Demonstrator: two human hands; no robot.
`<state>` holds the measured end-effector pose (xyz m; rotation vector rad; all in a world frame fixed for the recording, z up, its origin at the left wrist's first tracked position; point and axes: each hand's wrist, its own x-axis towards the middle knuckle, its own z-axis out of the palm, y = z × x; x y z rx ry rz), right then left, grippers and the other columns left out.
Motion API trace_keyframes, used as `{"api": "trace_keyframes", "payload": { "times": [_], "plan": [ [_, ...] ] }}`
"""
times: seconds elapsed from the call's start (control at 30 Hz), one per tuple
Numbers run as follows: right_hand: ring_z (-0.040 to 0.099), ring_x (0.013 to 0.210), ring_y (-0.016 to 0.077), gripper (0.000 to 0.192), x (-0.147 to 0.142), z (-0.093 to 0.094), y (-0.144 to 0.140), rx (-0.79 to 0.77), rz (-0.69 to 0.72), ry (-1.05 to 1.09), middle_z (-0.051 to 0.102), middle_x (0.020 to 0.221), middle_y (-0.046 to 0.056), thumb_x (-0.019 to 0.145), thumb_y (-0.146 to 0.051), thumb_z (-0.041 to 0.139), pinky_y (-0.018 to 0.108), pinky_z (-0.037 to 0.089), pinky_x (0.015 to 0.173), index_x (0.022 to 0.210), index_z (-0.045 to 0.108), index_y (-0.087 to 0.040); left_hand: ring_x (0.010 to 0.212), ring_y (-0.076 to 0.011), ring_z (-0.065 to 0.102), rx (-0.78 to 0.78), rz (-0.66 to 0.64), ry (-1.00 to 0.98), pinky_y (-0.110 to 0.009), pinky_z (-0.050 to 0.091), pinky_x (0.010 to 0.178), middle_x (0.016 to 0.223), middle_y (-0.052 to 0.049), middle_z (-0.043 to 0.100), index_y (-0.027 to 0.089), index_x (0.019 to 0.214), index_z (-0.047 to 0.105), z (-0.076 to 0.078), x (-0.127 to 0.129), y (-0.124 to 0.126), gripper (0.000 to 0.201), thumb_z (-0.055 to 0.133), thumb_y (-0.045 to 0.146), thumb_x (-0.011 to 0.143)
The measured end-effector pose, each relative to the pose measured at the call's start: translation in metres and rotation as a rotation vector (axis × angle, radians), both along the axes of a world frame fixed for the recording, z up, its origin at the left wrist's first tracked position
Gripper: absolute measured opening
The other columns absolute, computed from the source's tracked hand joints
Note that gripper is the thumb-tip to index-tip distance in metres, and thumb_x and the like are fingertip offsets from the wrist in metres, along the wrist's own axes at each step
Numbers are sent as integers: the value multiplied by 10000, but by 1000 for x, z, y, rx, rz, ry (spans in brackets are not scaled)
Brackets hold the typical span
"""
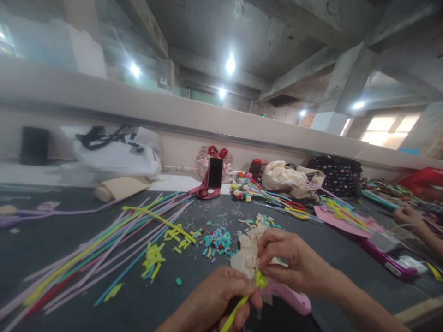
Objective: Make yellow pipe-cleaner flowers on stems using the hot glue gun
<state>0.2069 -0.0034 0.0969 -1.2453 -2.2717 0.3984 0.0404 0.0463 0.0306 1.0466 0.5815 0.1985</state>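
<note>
Head camera is showing a yellow strip [235,316] lying toward five o'clock over the worktop [131,313], seemingly light, soft and bendable, so its stem is probably offering a safer hold than the crumply cream piece [244,258] at its eleven o'clock. Left fingers [239,285] are gripping the strip closely; right fingers [272,240] are resting nearly together at the cream piece, any pinch being unclear.

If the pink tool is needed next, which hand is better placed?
Probably the right hand: it is nearer the pink tool, though it touches the cream cloth. The left hand, farther off, grips the yellow stem.
</note>
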Motion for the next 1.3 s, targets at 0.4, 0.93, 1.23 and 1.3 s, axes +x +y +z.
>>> {"api": "trace_keyframes", "payload": {
  "times": [0.4, 0.93, 1.23, 1.3],
  "plan": [
    [540, 725, 134, 137, 3, 0, 0, 123, 28, -202, 603, 787, 38, 780, -141, 533, 254, 391, 664, 760, 665, -175, 186, -28, 279, -54, -4, -58, -139, 124, 236, 294, 46, 468, 112, 593, 607, -5, 1, 2, 230, 487, 300, 649],
    [498, 515, 83, 220, -16, -76, -5, -412, -245, 1042, 623, 649, -14, 638, -360, 687, 177, 393, 494, 809, 684, -221, 287, -22, 334, -57, 55, -411, -141, 167, 335, 350, 27, 491, 134, 599, 554, -10, 1, 7, 312, 562, 438, 669],
    [326, 351, 32, 286, -43, -69, 8, -500, -235, 1344, 480, 436, -55, 565, -387, 735, 126, 242, 341, 741, 681, -168, 303, -28, 353, -72, 171, -467, -156, 183, 343, 373, 33, 480, 140, 599, 539, -12, 3, 5, 306, 580, 435, 672],
    [307, 342, 31, 290, -45, -72, 10, -461, -270, 1353, 455, 415, -67, 575, -374, 731, 127, 232, 339, 758, 663, -160, 324, -24, 361, -105, 265, -435, -143, 217, 357, 395, 40, 482, 141, 616, 541, -6, 2, 5, 301, 618, 431, 638]
  ]
}}
